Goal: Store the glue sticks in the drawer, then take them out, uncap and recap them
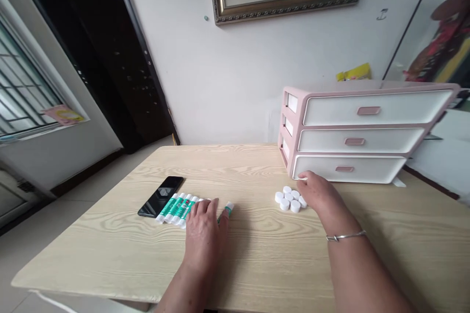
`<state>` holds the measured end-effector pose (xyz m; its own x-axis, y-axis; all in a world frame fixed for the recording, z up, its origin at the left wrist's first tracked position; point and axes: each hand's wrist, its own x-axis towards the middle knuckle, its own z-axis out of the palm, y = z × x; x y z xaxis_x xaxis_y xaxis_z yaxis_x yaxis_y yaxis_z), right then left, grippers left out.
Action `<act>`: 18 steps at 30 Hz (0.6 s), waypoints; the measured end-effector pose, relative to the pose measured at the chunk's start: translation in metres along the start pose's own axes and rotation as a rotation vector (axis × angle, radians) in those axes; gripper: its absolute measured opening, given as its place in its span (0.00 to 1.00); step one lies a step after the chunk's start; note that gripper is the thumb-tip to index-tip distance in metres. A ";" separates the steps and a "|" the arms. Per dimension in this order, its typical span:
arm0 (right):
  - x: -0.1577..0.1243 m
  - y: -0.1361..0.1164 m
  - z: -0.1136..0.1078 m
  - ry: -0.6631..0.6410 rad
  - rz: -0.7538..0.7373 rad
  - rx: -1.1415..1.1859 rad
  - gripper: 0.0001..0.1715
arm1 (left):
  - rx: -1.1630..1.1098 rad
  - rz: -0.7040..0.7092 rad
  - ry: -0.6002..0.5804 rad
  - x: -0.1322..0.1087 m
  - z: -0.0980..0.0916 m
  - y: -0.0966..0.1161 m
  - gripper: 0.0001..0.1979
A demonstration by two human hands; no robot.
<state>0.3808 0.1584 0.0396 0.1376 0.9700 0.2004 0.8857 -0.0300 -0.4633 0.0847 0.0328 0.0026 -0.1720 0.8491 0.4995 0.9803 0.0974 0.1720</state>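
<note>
Head view showed a person's two bare hands working at a pale wood-grain table (110, 254). The left hand (201, 232) lay palm down, fingers curled over the near end of a tight row of green-and-white glue sticks (176, 209), with a lone glue stick (225, 212) angled just beside it. The fingers and thumb were not clearly closed on anything, and whether that lone stick was gripped could not be told. The glue sticks lay flat, next to a black smartphone (159, 195). They looked light and stiff, and their smooth round barrels would probably roll, so the middle of the barrel seemed the surest place to take hold.

The right hand (319, 195), wearing a silver bangle (345, 236), reached a loose cluster of small white plastic caps (289, 199), its fingers slightly apart and touching the cluster's edge. Any pinch on a cap was hidden. Such light caps would likely skid, so pinching their rims seemed best. Behind them stood a pink-and-white three-drawer organizer (352, 137), its drawers shut.
</note>
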 end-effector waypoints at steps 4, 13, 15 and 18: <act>-0.031 -0.043 -0.019 0.306 -0.125 0.115 0.17 | 0.062 -0.206 0.005 0.012 -0.023 -0.020 0.20; -0.108 -0.109 0.025 0.093 -0.866 0.354 0.13 | 0.106 -0.457 -0.230 0.026 -0.005 -0.091 0.35; -0.123 -0.117 0.042 -0.055 -0.915 0.281 0.21 | 0.088 -0.439 -0.249 0.025 0.001 -0.096 0.35; -0.136 -0.123 0.062 -0.242 -0.840 0.201 0.31 | 0.048 -0.400 -0.262 0.021 0.007 -0.098 0.33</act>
<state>0.2252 0.0448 0.0158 -0.6384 0.6780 0.3645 0.5547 0.7335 -0.3928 -0.0145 0.0450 -0.0096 -0.5122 0.8419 0.1699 0.8467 0.4618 0.2643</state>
